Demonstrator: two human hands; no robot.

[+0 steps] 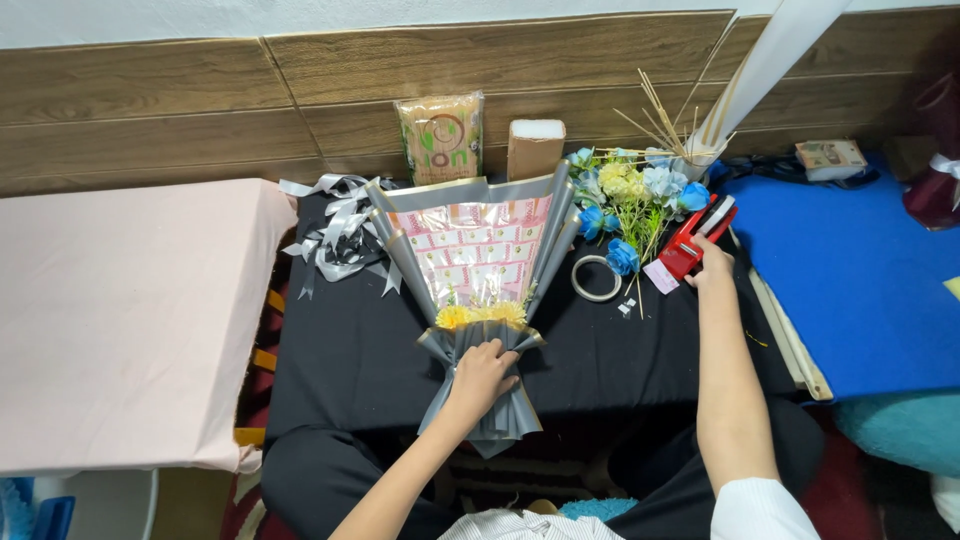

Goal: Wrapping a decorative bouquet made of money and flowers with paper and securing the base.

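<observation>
From the head camera, the left hand (482,377) reaches forward with the forearm angled up from below and grips the gathered neck of a bouquet (478,290) wrapped in grey paper, lying on the black-covered desk (340,360). The right arm stretches straight ahead, and the right hand (710,268) closes on a red tape dispenser (693,240) beside loose blue and yellow flowers (630,200). A tape roll (596,278) lies between bouquet and dispenser.
</observation>
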